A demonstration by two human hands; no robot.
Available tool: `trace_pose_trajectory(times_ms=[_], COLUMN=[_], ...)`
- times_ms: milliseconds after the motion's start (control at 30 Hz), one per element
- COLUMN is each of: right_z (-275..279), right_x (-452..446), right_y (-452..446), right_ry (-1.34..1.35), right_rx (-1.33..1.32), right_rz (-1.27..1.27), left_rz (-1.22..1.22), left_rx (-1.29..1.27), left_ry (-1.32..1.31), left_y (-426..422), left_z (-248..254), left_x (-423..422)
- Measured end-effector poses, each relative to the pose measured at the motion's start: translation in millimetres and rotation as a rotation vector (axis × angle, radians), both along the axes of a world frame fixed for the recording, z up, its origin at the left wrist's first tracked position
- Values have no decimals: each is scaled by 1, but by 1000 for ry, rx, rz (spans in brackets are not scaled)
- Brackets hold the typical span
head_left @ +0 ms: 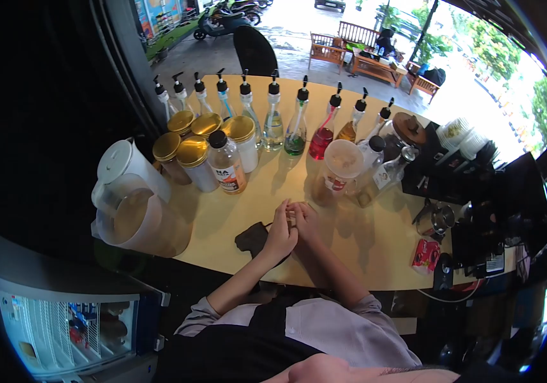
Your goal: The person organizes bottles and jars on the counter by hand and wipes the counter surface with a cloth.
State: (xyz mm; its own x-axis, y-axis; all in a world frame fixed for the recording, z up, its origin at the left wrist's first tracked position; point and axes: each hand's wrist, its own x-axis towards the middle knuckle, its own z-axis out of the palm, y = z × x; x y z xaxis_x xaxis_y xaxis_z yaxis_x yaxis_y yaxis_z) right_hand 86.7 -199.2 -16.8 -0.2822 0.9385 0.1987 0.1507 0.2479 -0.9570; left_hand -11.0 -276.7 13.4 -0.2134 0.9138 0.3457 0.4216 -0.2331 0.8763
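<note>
Near the front edge of the light wooden counter (222,255), my left hand (281,235) and my right hand (307,225) are brought together. Their fingers curl against each other, and whatever lies between them, if anything, is hidden. A dark crumpled cloth (252,239) lies on the counter just left of my left hand. Beyond my hands stand a bottle with a black cap and orange label (230,171) and a lidded plastic jug of brown liquid (331,182).
Several pump bottles (296,131) line the back edge. Gold-lidded jars (195,156) and two pitchers (133,220) are at left. A glass bottle (385,179), stacked cups (455,134), a metal cup (439,218) and a red packet (425,254) stand at right. A glass-doored fridge (63,332) is lower left.
</note>
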Motion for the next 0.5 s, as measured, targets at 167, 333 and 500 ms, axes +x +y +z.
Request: trace_pose_trajectory(times_ms=[167, 333, 500], right_z=[4, 14, 53], right_x=[46, 91, 116], right_y=[-12, -14, -11], right_ry=[166, 183, 83], right_rx=[-56, 53, 338], right_rz=[-170, -419, -724], left_rz=[-236, -367, -489], left_rx=[13, 11, -197], left_ry=[-13, 22, -41], left_y=[11, 29, 41], left_z=[3, 6, 39], left_x=[36, 68, 84])
